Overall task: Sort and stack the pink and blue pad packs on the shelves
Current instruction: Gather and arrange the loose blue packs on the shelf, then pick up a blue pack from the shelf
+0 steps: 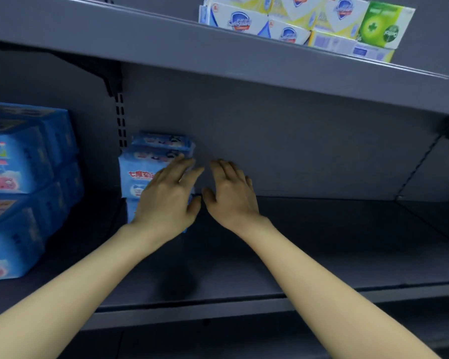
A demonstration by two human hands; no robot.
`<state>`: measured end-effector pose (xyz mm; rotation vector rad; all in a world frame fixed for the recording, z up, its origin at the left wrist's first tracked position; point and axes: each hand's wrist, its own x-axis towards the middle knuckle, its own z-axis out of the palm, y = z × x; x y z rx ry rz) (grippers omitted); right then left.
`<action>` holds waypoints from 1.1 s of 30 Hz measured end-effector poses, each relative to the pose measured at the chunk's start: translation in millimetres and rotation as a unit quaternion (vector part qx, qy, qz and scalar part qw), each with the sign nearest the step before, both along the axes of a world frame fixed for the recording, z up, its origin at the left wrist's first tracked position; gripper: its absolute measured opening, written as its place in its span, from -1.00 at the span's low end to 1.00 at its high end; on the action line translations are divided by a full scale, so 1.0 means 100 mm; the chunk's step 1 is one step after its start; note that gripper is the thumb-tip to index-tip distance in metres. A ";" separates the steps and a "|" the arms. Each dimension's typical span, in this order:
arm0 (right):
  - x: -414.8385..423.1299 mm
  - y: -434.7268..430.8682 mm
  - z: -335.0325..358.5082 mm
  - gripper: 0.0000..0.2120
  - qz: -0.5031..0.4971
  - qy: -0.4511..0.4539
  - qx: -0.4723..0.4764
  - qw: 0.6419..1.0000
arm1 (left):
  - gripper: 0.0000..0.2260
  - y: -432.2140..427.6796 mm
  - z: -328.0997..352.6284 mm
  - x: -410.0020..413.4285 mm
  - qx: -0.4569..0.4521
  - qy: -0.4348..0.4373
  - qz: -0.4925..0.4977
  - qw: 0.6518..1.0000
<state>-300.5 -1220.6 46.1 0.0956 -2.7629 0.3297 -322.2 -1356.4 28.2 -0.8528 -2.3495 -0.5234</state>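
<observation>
A stack of light blue pad packs point(151, 161) stands on the grey middle shelf point(322, 242), close to the back wall. My left hand point(166, 198) lies in front of the stack with straight fingers over the packs' front and right side. My right hand point(231, 193) hovers just right of the stack, fingers relaxed and spread, holding nothing. The lower packs are partly hidden behind my left hand. No pink packs are in view.
Larger blue packs point(24, 182) with a cartoon picture are stacked at the far left of the same shelf. White, yellow and green soap boxes point(309, 22) sit on the upper shelf point(218, 55). A slotted upright point(120, 120) runs behind the stack.
</observation>
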 end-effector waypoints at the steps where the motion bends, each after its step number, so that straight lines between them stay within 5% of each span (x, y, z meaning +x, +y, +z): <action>1: 0.05 0.09 -0.02 -0.43 -0.011 -0.007 -0.001 1.000 | -0.46 0.09 -0.01 0.02 -0.004 -0.007 -0.008 1.000; 20: 1.33 2.48 -0.25 -0.50 -0.249 -0.064 -0.002 0.966 | -0.47 2.63 -0.11 0.74 -0.093 -0.149 -0.160 0.971; 33: 2.38 4.26 -0.38 -0.50 -0.336 -0.093 -0.026 0.937 | -0.51 4.56 -0.30 1.54 -0.137 -0.146 -0.250 0.947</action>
